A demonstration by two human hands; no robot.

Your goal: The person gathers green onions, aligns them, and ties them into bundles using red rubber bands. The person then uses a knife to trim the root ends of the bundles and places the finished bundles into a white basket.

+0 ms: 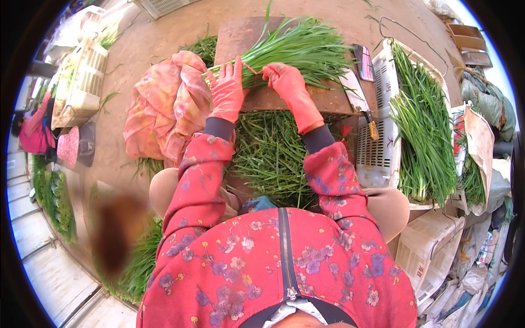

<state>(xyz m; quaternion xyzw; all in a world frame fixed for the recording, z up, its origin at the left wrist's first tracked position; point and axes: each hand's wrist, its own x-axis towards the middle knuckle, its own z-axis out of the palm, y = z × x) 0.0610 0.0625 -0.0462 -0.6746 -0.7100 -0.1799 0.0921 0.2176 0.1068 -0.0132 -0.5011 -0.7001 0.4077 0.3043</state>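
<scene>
A bundle of long green leaves, apparently Chinese chives (pixel 299 49), lies across a brown board (pixel 233 35), its pale stalk ends to the left. Both my hands wear coral rubber gloves. My left hand (pixel 227 88) rests flat on the stalk end, fingers extended. A thin red tie (pixel 251 69) runs across the stalks from beside that hand to my right hand (pixel 285 80), which pinches it with the fingers curled. Part of the tie is hidden by the leaves. Right of the bundle, a cleaver (pixel 356 92) with a wooden handle lies on the board.
A phone-like object (pixel 364 61) lies beyond the cleaver. At right, a white plastic crate (pixel 379 123) holds chives. Loose leaves (pixel 270 160) fill the space below the board; a patterned cloth (pixel 164 106) bulges at left. Another person (pixel 35 127) is at the far left.
</scene>
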